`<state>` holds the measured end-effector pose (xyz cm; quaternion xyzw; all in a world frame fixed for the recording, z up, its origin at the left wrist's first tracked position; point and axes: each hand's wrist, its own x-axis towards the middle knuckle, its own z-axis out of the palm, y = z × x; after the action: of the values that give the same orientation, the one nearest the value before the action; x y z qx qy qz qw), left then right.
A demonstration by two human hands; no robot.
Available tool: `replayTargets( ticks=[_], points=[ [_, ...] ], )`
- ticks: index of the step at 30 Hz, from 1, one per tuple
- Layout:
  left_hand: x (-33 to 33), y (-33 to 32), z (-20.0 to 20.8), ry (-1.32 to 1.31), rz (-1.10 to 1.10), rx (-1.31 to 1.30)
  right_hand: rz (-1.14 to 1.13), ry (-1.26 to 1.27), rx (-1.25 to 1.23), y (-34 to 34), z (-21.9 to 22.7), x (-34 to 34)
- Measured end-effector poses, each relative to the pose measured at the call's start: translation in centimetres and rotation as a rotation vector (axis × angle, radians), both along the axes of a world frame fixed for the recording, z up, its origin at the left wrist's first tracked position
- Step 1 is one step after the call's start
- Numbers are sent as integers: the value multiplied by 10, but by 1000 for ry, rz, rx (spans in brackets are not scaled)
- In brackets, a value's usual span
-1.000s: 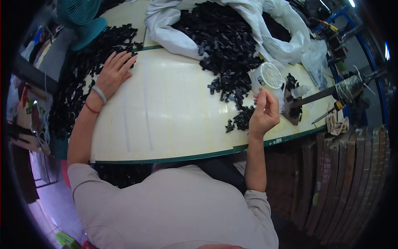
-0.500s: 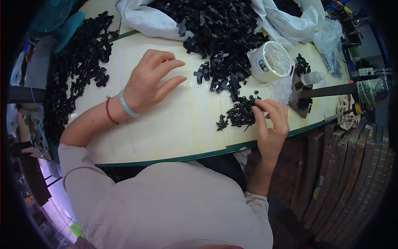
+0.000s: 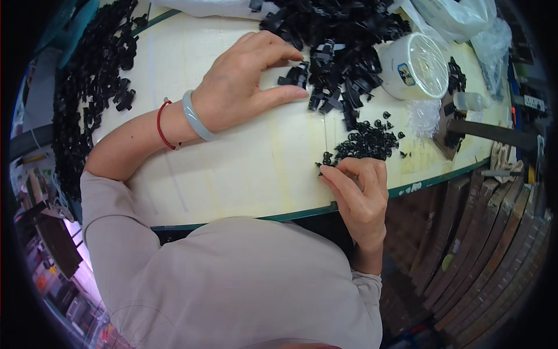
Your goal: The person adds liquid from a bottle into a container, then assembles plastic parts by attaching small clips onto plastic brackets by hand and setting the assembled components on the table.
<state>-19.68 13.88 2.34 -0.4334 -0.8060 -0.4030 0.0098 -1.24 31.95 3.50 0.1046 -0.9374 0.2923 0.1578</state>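
Observation:
My left hand (image 3: 247, 81) is over the table with thumb and forefinger spread around a black plastic clip (image 3: 294, 76) at the edge of the big heap. A gap shows between thumb and forefinger, and I see no grip on the clip. My right hand (image 3: 361, 195) is closed in a pinch at the near left edge of a pile of small black plastic parts (image 3: 372, 139). A small black plastic part (image 3: 319, 167) shows at its fingertips; its exact shape is too small to tell.
A large heap of black clips (image 3: 343, 41) lies at the back, beside a white tub (image 3: 414, 67) wrapped in clear film. More black parts (image 3: 96, 75) cover the table's left side. At the right are a small bottle (image 3: 471, 102) and a dark metal bar (image 3: 494, 132).
My left hand has reached right and forward to the clip at the heap's edge. My right hand has moved left to the near edge of the small parts, its fingers now pinched. The view has shifted.

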Motion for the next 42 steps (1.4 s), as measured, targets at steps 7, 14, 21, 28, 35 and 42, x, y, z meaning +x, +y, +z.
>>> replayTargets(
  ticks=[7,14,21,28,35,42],
  points=[
    [-1,-6,12,-426,83,-12,-32,16,11,-8,-2,-5],
    [1,-7,12,-277,34,-108,-115,0,40,-8,-2,-7],
    [2,-6,14,-184,-36,-165,-162,86,-13,-7,2,-7],
    [10,-10,20,-291,-47,-158,-151,141,-181,0,-3,-12],
    [6,-16,35,-485,-113,-174,-147,181,-181,1,-9,-19],
    [21,-5,33,-1353,-491,30,-158,207,-359,4,-10,-26]
  ],
)
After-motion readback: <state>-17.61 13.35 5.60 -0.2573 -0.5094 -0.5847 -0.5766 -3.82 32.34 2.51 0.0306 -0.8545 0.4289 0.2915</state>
